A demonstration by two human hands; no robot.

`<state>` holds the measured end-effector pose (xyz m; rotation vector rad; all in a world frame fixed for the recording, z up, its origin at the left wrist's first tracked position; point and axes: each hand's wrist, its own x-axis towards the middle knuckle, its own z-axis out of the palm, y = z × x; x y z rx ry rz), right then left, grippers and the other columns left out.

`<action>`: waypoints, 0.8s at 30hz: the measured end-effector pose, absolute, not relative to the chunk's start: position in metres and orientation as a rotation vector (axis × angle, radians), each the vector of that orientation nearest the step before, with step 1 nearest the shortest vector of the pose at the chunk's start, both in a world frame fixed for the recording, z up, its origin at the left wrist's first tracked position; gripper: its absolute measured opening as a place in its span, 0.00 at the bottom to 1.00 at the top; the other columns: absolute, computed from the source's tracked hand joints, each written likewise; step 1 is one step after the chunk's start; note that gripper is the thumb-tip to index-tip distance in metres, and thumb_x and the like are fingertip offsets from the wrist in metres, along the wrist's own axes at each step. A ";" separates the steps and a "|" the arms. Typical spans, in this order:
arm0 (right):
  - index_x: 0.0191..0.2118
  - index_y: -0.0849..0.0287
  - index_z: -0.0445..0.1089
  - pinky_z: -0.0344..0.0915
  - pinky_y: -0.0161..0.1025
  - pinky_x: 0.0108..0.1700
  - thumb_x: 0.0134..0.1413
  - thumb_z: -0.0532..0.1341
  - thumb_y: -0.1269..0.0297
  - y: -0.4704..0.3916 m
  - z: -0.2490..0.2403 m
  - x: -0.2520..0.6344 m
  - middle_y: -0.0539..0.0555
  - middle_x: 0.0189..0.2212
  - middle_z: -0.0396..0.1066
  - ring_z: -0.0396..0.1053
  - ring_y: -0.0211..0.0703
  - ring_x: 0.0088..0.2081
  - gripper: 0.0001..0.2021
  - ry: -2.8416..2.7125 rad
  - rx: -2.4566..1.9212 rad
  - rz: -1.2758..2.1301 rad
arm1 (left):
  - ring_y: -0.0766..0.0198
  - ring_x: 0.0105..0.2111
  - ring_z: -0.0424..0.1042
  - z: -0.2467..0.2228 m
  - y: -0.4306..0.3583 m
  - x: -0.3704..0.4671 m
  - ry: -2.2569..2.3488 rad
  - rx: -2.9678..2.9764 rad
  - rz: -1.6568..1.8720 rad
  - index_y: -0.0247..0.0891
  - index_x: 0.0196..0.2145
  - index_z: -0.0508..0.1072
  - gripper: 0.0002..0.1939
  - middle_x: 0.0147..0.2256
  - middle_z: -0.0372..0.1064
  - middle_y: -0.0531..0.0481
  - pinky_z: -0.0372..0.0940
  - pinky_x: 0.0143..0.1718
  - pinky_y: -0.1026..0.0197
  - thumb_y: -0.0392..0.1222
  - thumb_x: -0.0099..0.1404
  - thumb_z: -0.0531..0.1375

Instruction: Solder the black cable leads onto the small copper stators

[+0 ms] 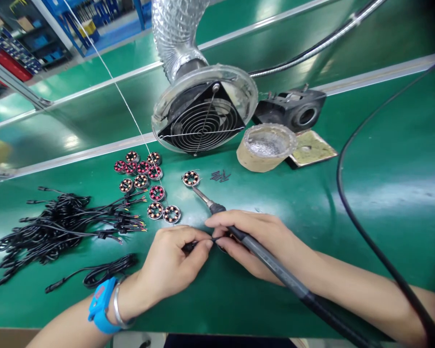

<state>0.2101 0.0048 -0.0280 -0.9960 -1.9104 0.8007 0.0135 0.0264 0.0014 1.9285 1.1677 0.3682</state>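
A soldering iron [261, 251] lies in my right hand [264, 239], its metal tip pointing up and left beside a single copper-wound motor stator [191, 179]. The thumb and finger of that hand also pinch at a small dark part, mostly hidden. My left hand [177, 258], with a blue wrist strap [103, 305], is closed on a black cable [189, 246]. Both hands' fingertips meet at the cable's end. Left of them stand several more stators [156, 193] with red or copper windings. Short black tube pieces [220, 176] lie right of the single stator.
Black cables with bare coloured ends [58, 227] are heaped at the left. A fume extractor fan [203, 121] hangs over the back of the green bench. To its right are a round tub [266, 150], a soldering iron stand [297, 108] and a sponge tray [313, 147].
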 end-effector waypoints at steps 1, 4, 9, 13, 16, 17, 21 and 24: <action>0.50 0.56 0.64 0.69 0.30 0.36 0.56 0.56 0.77 0.004 -0.028 0.210 0.48 0.33 0.73 0.72 0.33 0.31 0.17 -1.916 -1.004 0.785 | 0.67 0.26 0.72 0.002 0.026 0.014 1.169 1.937 0.376 0.38 0.33 0.79 0.09 0.29 0.78 0.52 0.63 0.30 0.67 0.37 0.65 0.58; 0.49 0.56 0.64 0.69 0.32 0.35 0.56 0.56 0.78 0.000 -0.026 0.208 0.49 0.31 0.73 0.72 0.35 0.31 0.17 -1.928 -1.007 0.712 | 0.67 0.25 0.71 0.003 0.024 0.015 1.186 1.956 0.387 0.37 0.31 0.78 0.09 0.27 0.76 0.52 0.63 0.30 0.67 0.36 0.64 0.58; 0.49 0.56 0.64 0.69 0.34 0.35 0.57 0.55 0.78 -0.011 -0.029 0.201 0.51 0.31 0.72 0.71 0.37 0.31 0.16 -1.896 -1.084 0.566 | 0.63 0.27 0.73 0.007 0.002 0.017 1.139 1.984 0.355 0.36 0.36 0.76 0.09 0.29 0.76 0.48 0.66 0.31 0.64 0.38 0.64 0.56; 0.52 0.57 0.63 0.68 0.35 0.33 0.57 0.54 0.79 -0.012 -0.033 0.200 0.50 0.29 0.71 0.68 0.38 0.29 0.18 -1.910 -1.055 0.531 | 0.53 0.40 0.76 0.019 -0.008 0.012 0.977 2.101 0.233 0.31 0.51 0.70 0.24 0.43 0.76 0.39 0.70 0.44 0.57 0.35 0.56 0.58; 0.52 0.56 0.62 0.66 0.36 0.31 0.56 0.55 0.79 -0.007 -0.032 0.204 0.51 0.29 0.70 0.65 0.39 0.28 0.19 -1.969 -0.964 0.514 | 0.55 0.39 0.77 0.031 0.007 0.001 1.030 2.292 0.148 0.36 0.48 0.73 0.23 0.42 0.77 0.43 0.71 0.43 0.58 0.32 0.54 0.55; 0.52 0.57 0.63 0.66 0.37 0.31 0.55 0.56 0.78 -0.006 -0.032 0.206 0.51 0.29 0.70 0.65 0.39 0.28 0.19 -1.984 -0.950 0.512 | 0.56 0.38 0.77 0.034 0.015 -0.004 1.132 2.366 0.171 0.37 0.46 0.74 0.21 0.40 0.78 0.44 0.71 0.41 0.59 0.32 0.55 0.55; 0.53 0.57 0.63 0.68 0.35 0.32 0.53 0.58 0.75 -0.007 -0.031 0.212 0.51 0.30 0.71 0.68 0.38 0.28 0.20 -1.978 -0.925 0.651 | 0.51 0.38 0.77 0.034 0.044 -0.017 1.596 2.537 0.144 0.36 0.44 0.76 0.15 0.39 0.78 0.43 0.70 0.39 0.55 0.37 0.63 0.53; 0.53 0.56 0.63 0.68 0.32 0.30 0.55 0.57 0.74 -0.007 -0.034 0.214 0.49 0.29 0.71 0.68 0.34 0.25 0.19 -1.932 -0.897 0.706 | 0.50 0.39 0.78 0.025 0.049 -0.017 1.615 2.536 0.001 0.38 0.44 0.77 0.15 0.42 0.79 0.44 0.68 0.37 0.54 0.40 0.67 0.51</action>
